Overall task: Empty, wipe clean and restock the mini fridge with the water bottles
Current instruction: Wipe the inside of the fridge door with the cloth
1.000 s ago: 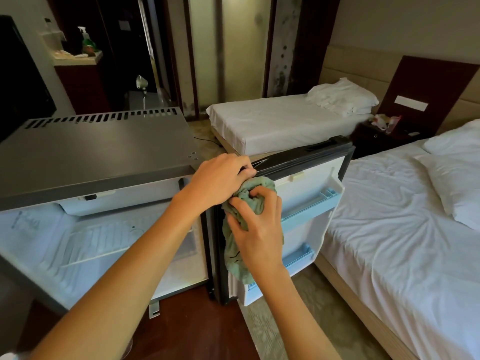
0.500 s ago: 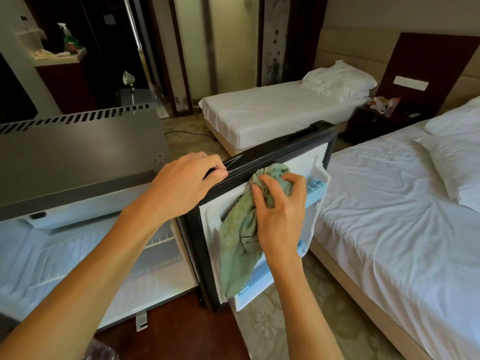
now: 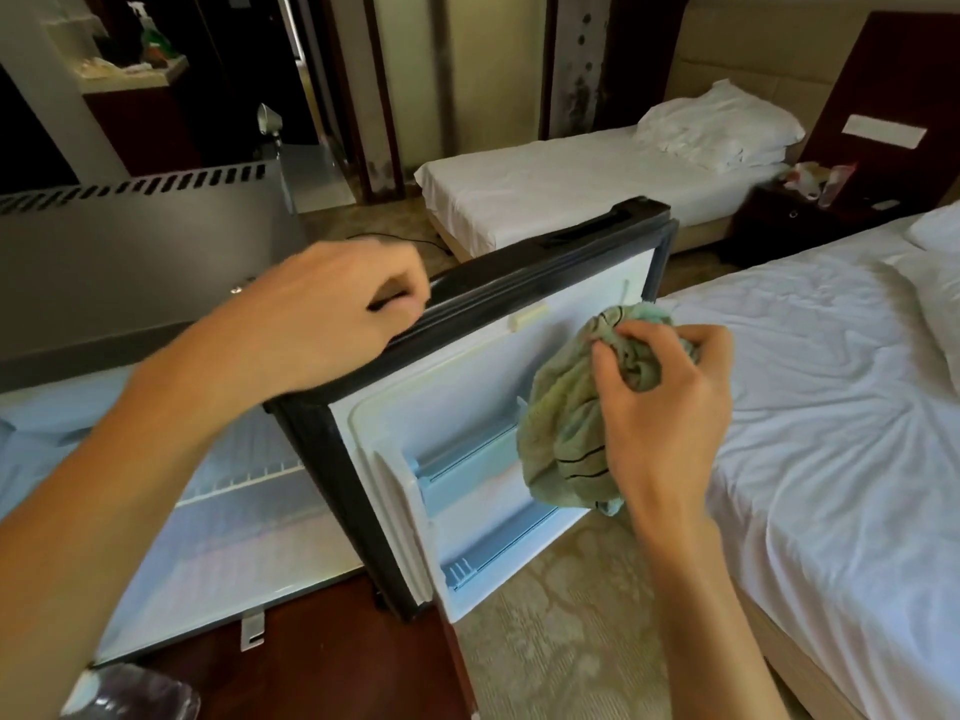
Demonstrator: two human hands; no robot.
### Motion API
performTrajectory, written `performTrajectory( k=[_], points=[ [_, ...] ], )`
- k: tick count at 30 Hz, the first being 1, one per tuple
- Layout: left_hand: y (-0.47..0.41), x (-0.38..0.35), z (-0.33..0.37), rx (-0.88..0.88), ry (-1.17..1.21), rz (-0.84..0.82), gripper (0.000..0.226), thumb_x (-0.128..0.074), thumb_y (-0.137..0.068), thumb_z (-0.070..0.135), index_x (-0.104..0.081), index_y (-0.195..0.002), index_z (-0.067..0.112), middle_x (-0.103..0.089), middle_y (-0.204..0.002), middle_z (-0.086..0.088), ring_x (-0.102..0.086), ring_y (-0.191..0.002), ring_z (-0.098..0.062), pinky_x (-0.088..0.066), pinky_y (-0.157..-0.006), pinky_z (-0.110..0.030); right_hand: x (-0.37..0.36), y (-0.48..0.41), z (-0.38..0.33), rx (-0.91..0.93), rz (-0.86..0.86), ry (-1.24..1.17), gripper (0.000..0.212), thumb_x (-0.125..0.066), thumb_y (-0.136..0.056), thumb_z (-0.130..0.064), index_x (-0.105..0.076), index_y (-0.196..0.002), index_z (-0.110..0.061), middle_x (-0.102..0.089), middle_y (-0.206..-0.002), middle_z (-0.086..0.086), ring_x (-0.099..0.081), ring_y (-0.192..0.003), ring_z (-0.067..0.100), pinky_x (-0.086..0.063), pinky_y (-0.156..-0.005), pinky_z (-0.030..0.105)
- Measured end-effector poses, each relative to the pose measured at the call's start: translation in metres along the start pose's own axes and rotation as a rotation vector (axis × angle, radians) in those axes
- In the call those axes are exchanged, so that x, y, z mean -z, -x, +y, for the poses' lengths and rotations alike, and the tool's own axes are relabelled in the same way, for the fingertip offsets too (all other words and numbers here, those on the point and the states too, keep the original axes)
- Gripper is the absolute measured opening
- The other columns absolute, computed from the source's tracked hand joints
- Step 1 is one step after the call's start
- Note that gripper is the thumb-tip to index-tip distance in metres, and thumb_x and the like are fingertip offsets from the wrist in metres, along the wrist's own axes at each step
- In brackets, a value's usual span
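Note:
The mini fridge [image 3: 124, 262] stands at the left with its door [image 3: 467, 366] swung open toward me. Its white inside and wire shelf [image 3: 244, 470] hold nothing that I can see. My left hand [image 3: 322, 314] grips the black top edge of the door near the hinge side. My right hand [image 3: 670, 402] holds a bunched green cloth [image 3: 566, 439] against the white inner face of the door, above the pale blue door racks [image 3: 467, 459]. A clear plastic thing [image 3: 130, 693], perhaps bottles, shows at the bottom left edge.
A bed with white sheets [image 3: 831, 433] runs close along the right of the door. A second bed [image 3: 571, 184] lies behind the door. A dark nightstand [image 3: 789, 220] sits between the beds. Patterned carpet [image 3: 561, 641] lies under the door.
My right hand has carried the cloth to the right across the door's inner face. My left hand stays on the door's top edge. The view has shifted closer to the door.

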State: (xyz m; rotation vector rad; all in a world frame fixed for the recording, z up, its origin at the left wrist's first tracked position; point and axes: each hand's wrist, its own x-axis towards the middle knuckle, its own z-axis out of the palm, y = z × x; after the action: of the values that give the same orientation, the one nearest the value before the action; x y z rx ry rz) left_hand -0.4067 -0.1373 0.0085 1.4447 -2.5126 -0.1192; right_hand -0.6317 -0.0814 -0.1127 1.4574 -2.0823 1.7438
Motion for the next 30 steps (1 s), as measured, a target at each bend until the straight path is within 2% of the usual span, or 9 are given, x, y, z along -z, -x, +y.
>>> performTrajectory(
  k=[3,6,9,12,14,18,21,26,30],
  points=[
    [-0.021,-0.014,0.018,-0.045,0.004,0.066,0.024,-0.048,-0.097,0.043,-0.055,-0.118,0.034,-0.055,-0.109,0.011,-0.052,-0.092,-0.005,-0.041,-0.074,-0.021,0.0,-0.002,0.006,0.025,-0.042,-0.027,0.021,-0.072,-0.088,-0.034,-0.071,-0.106,-0.024,-0.049,-0.115,0.0,-0.051,-0.098,0.009,-0.041,-0.085,0.022],
    [-0.036,-0.028,0.034,-0.061,-0.026,0.089,0.033,-0.049,-0.095,0.047,-0.049,-0.126,0.036,-0.05,-0.113,0.006,-0.05,-0.099,-0.014,-0.043,-0.082,-0.034,0.0,-0.003,0.015,0.054,-0.06,-0.055,0.019,-0.073,-0.087,-0.033,-0.071,-0.104,-0.024,-0.052,-0.116,0.0,-0.052,-0.098,0.009,-0.039,-0.083,0.016],
    [-0.045,-0.036,0.044,-0.058,-0.007,0.106,0.034,-0.052,-0.092,0.05,-0.046,-0.125,0.041,-0.047,-0.112,0.004,-0.048,-0.098,-0.018,-0.042,-0.081,-0.039,-0.002,-0.006,0.025,0.06,-0.088,-0.057,0.018,-0.073,-0.087,-0.033,-0.071,-0.102,-0.024,-0.053,-0.117,-0.003,-0.052,-0.099,0.008,-0.034,-0.08,0.005],
    [-0.054,-0.041,0.053,-0.044,-0.011,0.117,0.032,-0.053,-0.092,0.049,-0.046,-0.123,0.044,-0.046,-0.111,0.0,-0.046,-0.099,-0.021,-0.037,-0.078,-0.037,-0.004,-0.01,0.029,0.076,-0.11,-0.076,0.018,-0.073,-0.087,-0.032,-0.072,-0.102,-0.022,-0.055,-0.117,-0.003,-0.056,-0.101,0.013,-0.04,-0.085,0.018],
    [-0.058,-0.042,0.058,-0.035,-0.025,0.128,0.029,-0.052,-0.093,0.048,-0.046,-0.121,0.045,-0.047,-0.109,-0.001,-0.046,-0.098,-0.021,-0.035,-0.076,-0.036,-0.006,-0.013,0.029,0.093,-0.106,-0.085,0.018,-0.073,-0.087,-0.032,-0.072,-0.102,-0.022,-0.056,-0.117,-0.003,-0.057,-0.102,0.017,-0.04,-0.085,0.022],
    [-0.06,-0.048,0.064,-0.026,-0.009,0.143,0.025,-0.048,-0.096,0.046,-0.044,-0.12,0.044,-0.044,-0.107,-0.002,-0.044,-0.099,-0.02,-0.034,-0.077,-0.035,-0.015,-0.024,0.025,0.124,-0.064,-0.113,0.02,-0.071,-0.087,-0.029,-0.072,-0.104,-0.019,-0.06,-0.123,-0.004,-0.058,-0.104,0.02,-0.04,-0.086,0.022],
    [-0.059,-0.052,0.068,-0.019,0.02,0.135,0.024,-0.044,-0.098,0.044,-0.042,-0.122,0.044,-0.041,-0.108,-0.001,-0.04,-0.1,-0.018,-0.033,-0.078,-0.033,-0.022,-0.031,0.021,0.165,-0.027,-0.088,0.019,-0.069,-0.089,-0.029,-0.071,-0.104,-0.019,-0.064,-0.116,-0.004,-0.057,-0.096,0.022,-0.035,-0.081,0.019],
    [-0.057,-0.055,0.069,-0.017,0.01,0.146,0.024,-0.042,-0.099,0.042,-0.04,-0.123,0.045,-0.039,-0.108,0.001,-0.038,-0.1,-0.016,-0.032,-0.075,-0.033,-0.026,-0.031,0.017,0.17,-0.009,-0.052,0.02,-0.068,-0.09,-0.03,-0.072,-0.108,-0.022,-0.061,-0.114,0.0,-0.054,-0.093,0.025,-0.038,-0.075,0.026],
    [-0.058,-0.057,0.069,-0.017,-0.002,0.149,0.024,-0.04,-0.1,0.042,-0.039,-0.124,0.045,-0.038,-0.107,0.002,-0.037,-0.1,-0.015,-0.031,-0.072,-0.031,-0.027,-0.022,0.008,0.254,-0.047,0.007,0.02,-0.069,-0.09,-0.027,-0.072,-0.108,-0.02,-0.058,-0.119,0.005,-0.05,-0.098,0.026,-0.027,-0.073,0.02]
  ],
)
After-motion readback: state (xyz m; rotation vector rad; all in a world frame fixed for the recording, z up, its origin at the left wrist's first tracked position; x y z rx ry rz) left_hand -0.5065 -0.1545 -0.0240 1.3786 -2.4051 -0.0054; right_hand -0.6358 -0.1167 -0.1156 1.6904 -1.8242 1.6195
